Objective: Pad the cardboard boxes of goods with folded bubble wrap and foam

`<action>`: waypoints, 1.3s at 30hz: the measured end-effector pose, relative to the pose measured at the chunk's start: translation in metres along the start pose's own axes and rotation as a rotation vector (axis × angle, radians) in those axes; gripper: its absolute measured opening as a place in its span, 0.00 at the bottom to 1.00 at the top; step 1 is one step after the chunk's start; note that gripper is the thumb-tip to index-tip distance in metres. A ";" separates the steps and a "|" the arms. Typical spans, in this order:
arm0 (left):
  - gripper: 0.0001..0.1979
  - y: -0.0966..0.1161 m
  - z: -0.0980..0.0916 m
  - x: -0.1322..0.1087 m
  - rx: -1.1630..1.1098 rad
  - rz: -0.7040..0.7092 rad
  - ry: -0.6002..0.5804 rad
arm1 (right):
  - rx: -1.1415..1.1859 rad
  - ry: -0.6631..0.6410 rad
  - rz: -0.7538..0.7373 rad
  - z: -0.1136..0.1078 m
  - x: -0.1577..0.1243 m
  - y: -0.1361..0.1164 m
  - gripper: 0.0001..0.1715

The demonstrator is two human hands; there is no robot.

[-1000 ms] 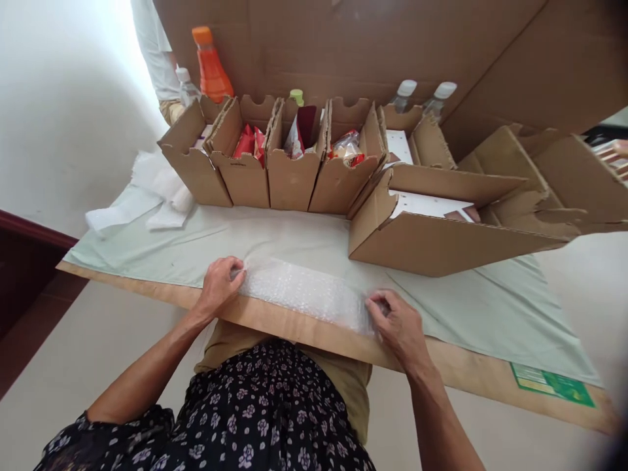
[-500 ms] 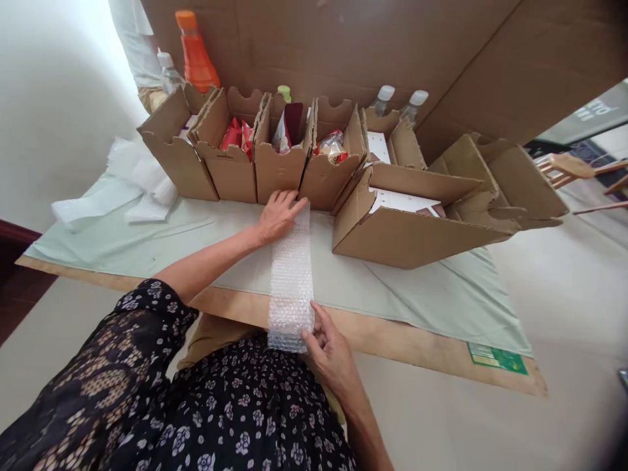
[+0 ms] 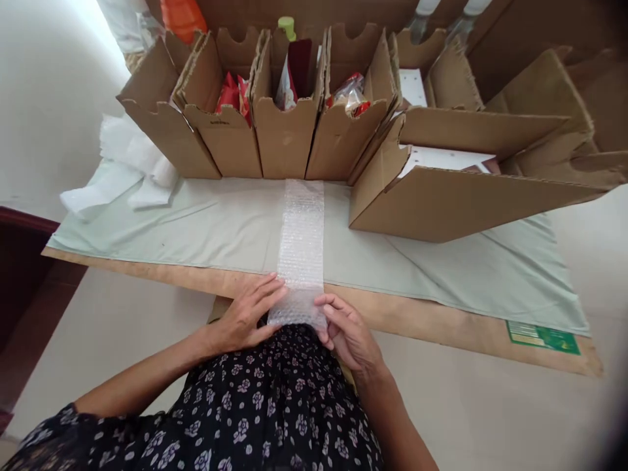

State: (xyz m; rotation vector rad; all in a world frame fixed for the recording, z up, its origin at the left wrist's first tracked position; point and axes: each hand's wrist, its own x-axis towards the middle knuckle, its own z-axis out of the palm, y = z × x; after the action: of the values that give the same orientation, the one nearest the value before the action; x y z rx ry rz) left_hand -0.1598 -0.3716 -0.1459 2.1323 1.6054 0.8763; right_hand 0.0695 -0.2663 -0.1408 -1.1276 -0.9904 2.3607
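Note:
A long strip of clear bubble wrap (image 3: 301,239) lies across the pale green cloth (image 3: 206,226), running from the row of cardboard boxes to the table's near edge and hanging over it. My left hand (image 3: 248,314) rests at the strip's near left corner with fingers stretched out and touching it. At the near right corner, my right hand (image 3: 346,327) pinches the strip's edge between thumb and fingers.
Several open cardboard boxes (image 3: 282,124) with snack packets stand in a row at the back. A larger flat box (image 3: 441,203) lies at the right. White foam sheets (image 3: 127,170) are piled at the left. A green label (image 3: 542,337) sits on the wooden table edge (image 3: 441,330).
The strip was turned from lying along the table edge to pointing at the boxes. My left hand laid its far end by the boxes, then came back to the near end.

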 end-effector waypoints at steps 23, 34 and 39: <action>0.12 0.002 0.011 0.041 0.141 -0.122 0.107 | -1.491 0.171 -0.895 -0.012 0.034 -0.016 0.17; 0.16 -0.014 0.019 0.062 0.101 -0.442 0.162 | -1.551 0.289 -1.054 -0.011 0.037 -0.013 0.17; 0.20 -0.005 0.012 0.048 0.150 -0.258 0.199 | -1.544 0.172 -0.978 -0.011 0.049 -0.023 0.17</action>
State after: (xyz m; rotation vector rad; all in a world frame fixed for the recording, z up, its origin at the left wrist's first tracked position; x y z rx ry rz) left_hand -0.1476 -0.3239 -0.1449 1.9198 2.0507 0.9320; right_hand 0.0475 -0.2176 -0.1554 -0.7480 -2.5568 0.4710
